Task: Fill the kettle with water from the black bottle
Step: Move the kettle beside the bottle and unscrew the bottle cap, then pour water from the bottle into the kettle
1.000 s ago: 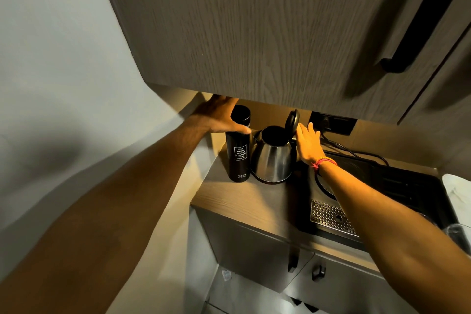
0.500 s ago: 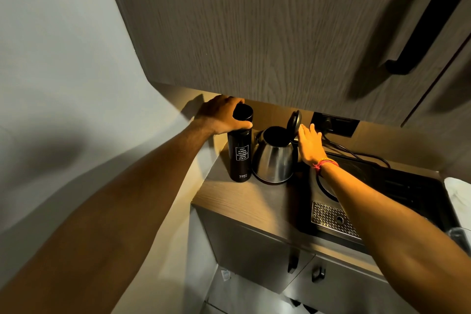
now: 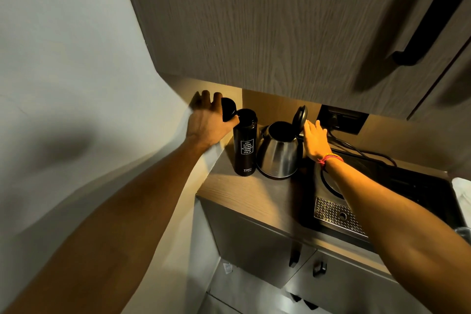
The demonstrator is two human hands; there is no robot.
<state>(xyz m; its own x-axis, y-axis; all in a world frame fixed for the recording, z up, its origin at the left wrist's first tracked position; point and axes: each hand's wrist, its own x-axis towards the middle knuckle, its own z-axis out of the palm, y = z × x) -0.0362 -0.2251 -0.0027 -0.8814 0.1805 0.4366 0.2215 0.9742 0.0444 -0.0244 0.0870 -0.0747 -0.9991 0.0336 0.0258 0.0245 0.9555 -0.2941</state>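
The black bottle (image 3: 244, 144) with white lettering stands upright on the wooden counter (image 3: 244, 194), its mouth uncovered. My left hand (image 3: 207, 121) is just left of the bottle's top and holds the black cap (image 3: 227, 109), lifted off and tilted. The steel kettle (image 3: 279, 154) stands right beside the bottle, its black lid (image 3: 300, 115) swung up open. My right hand (image 3: 315, 139) rests on the kettle's handle side, fingers near the lid hinge; the handle is hidden behind it.
A black induction hob (image 3: 397, 194) with a perforated drain plate (image 3: 336, 214) lies to the right. A wall socket (image 3: 341, 118) and cable sit behind it. A wood cabinet (image 3: 280, 28) hangs low overhead. A wall bounds the left.
My left hand has taken the cap off the bottle and moved it up and to the left. The right hand stays at the kettle.
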